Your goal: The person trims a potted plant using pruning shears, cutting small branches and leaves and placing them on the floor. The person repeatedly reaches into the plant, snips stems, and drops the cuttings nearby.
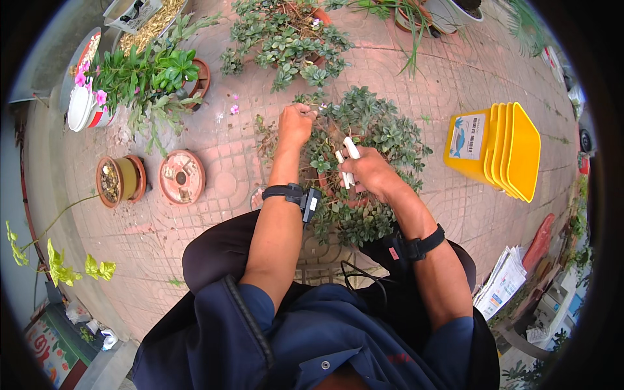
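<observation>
A bushy potted plant (pixel 373 117) with grey-green leaves spreads on the paving between my knees. Its terracotta pot (pixel 323 181) shows only in parts through the foliage. At the plant's far left side, my left hand (pixel 296 126) has its fingertips closed on a thin sprig (pixel 319 105). My right hand (pixel 373 170) grips the white handles of a cutting tool (pixel 350 148), probably pruning shears, over the middle of the plant. The tool's blades point away from me towards the bare stems and are hard to make out.
Several nested yellow bins (pixel 492 151) lie to the right, near folded newspapers (pixel 499 282). On the left are a terracotta saucer (pixel 182 177), a small pot (pixel 114 181) with a trailing stem, and a pink-flowered plant (pixel 141 78). Another leafy potted plant (pixel 287 44) stands beyond.
</observation>
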`<state>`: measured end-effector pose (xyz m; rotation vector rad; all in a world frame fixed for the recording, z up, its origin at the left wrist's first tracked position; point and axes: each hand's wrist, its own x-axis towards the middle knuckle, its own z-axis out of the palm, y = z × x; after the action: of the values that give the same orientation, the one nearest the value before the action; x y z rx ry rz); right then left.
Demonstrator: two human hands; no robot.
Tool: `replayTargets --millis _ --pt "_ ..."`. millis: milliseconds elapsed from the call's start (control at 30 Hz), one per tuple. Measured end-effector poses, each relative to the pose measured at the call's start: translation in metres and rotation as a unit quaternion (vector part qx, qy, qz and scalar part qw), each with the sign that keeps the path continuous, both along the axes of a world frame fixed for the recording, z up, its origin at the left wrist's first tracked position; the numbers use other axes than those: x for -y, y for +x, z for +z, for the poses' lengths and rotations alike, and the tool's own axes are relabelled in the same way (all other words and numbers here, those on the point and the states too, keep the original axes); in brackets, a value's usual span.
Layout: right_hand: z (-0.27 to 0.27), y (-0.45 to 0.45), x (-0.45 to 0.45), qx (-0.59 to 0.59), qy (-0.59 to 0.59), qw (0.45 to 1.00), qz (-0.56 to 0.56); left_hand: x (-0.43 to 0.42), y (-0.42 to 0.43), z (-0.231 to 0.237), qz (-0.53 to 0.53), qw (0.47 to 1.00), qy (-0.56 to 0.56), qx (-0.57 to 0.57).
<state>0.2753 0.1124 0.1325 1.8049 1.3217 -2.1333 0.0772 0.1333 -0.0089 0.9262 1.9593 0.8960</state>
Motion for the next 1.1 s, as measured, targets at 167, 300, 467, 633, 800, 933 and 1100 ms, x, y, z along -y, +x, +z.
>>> replayTargets --millis 167,300,467,633,800,933,1100 --pt "-0.004 0.003 0.004 -0.007 0.061 0.998 0.024 0.002 0.005 -0.001 0.025 0.999 0.032 -0.008" --pt "-0.003 0.003 0.006 0.017 0.103 0.994 0.042 0.007 0.006 0.006 0.051 0.998 0.005 0.045" --pt "0.024 0.013 0.002 0.000 0.123 0.992 0.030 0.013 0.008 0.022 0.089 0.990 0.044 0.101" --pt "0.060 0.067 -0.024 -0.009 0.170 0.985 0.007 0.022 0.027 0.067 0.003 0.962 0.040 -0.269" --pt "0.052 0.119 -0.032 0.179 0.273 0.919 0.220 0.042 0.098 0.092 -0.212 0.966 0.146 -0.027" --pt "0.042 0.133 -0.018 0.272 0.243 0.868 0.337 0.033 0.110 0.085 -0.271 0.950 0.035 -0.151" --pt "0.049 0.147 -0.020 0.284 0.203 0.888 0.298 0.009 0.101 0.096 -0.126 0.986 -0.090 0.070"
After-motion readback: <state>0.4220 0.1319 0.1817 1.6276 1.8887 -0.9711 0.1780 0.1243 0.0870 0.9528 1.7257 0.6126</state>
